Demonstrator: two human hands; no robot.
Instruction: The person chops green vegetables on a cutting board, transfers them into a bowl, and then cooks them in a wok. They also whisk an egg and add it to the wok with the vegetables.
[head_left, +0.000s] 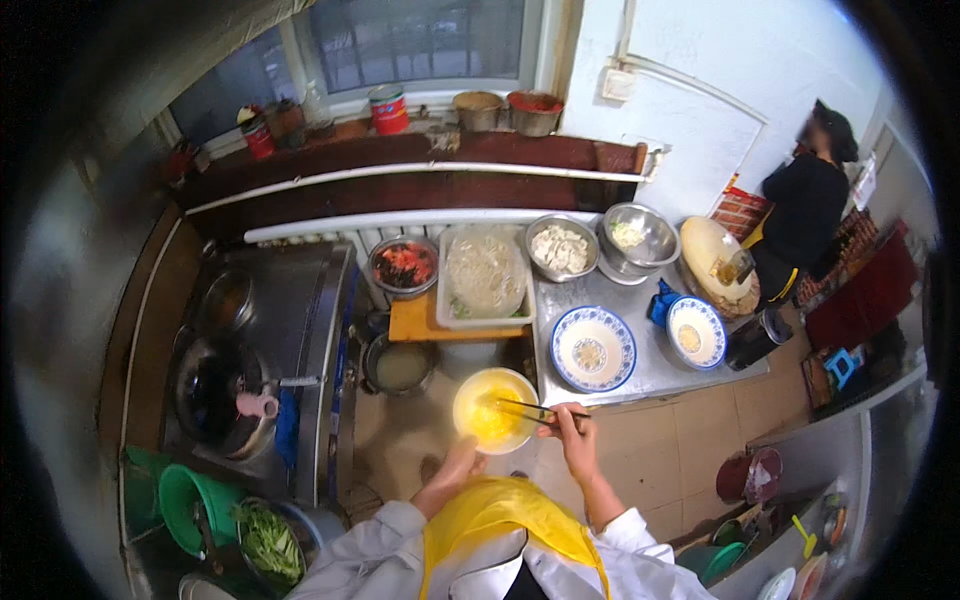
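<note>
My left hand (463, 459) grips the near-left rim of a white bowl (460, 401), holding it up in front of the yellow apron (510, 506). Inside the bowl is yellow liquid that looks like beaten egg (495, 421), slightly blurred. A pair of dark chopsticks (536, 410) is pinched in my right hand (568, 430), their tips in the egg. To the right, on the metal table, stand a blue-rimmed patterned bowl (592, 349) and a smaller one like it (696, 332), each with a little pale matter at its bottom.
At left is a stove (307, 300) with a wok (214, 397). Behind my bowl, a plastic tub (486, 277) of pale shreds rests on a wooden board (415, 319). Metal bowls (564, 247) line the table's back (645, 382). A person (806, 195) stands far right.
</note>
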